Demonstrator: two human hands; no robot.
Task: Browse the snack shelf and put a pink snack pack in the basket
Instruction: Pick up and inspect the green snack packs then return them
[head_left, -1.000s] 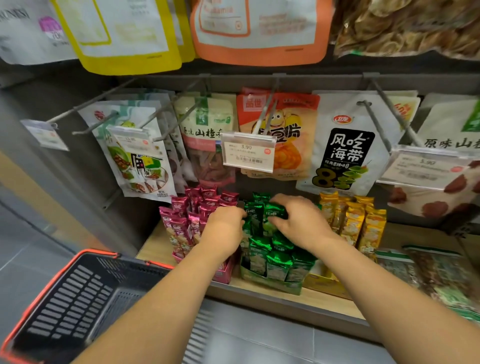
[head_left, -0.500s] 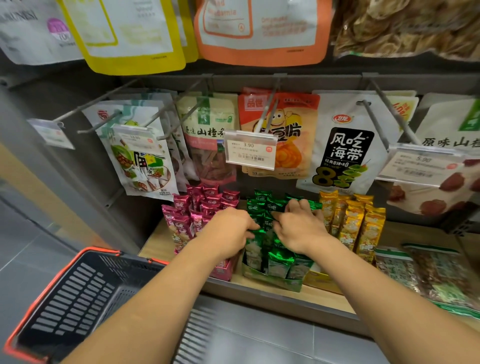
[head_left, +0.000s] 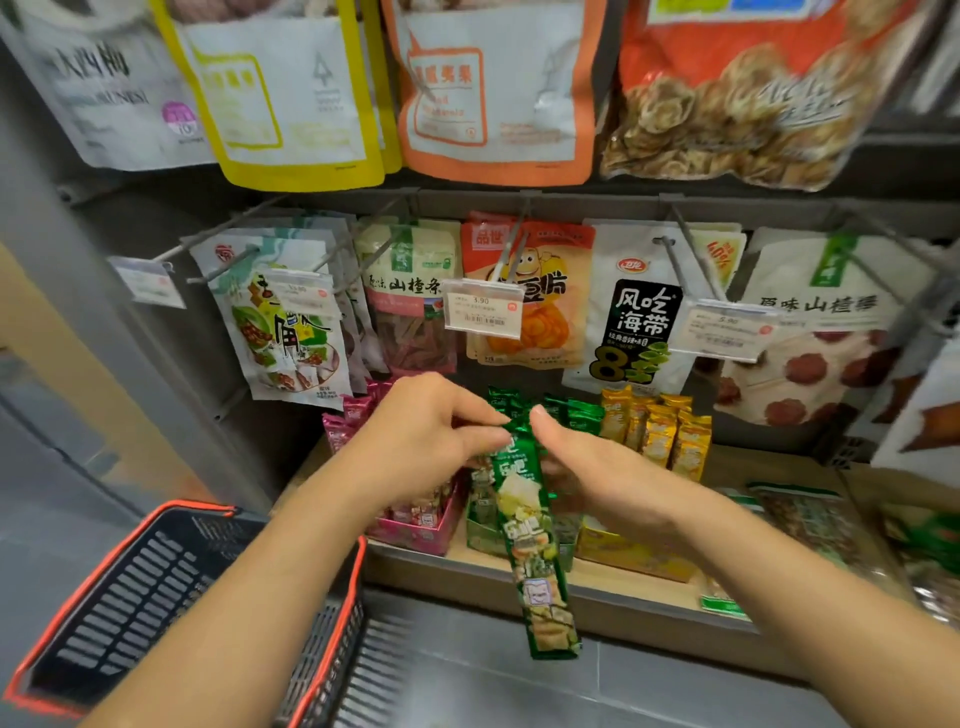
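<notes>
The left hand (head_left: 426, 434) and right hand (head_left: 589, 467) pinched the top of a dangling green snack strip (head_left: 524, 519). The pink snack packs (head_left: 344, 422) sat on the shelf (head_left: 618, 586) behind the left hand. None showed in the basket (head_left: 200, 512), so the pink pick seemingly remained.

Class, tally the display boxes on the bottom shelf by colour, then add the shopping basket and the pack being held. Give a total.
Pink display box: 1
Green display box: 1
Yellow display box: 1
Shopping basket: 1
Green snack pack, held: 1
Total: 5
</notes>
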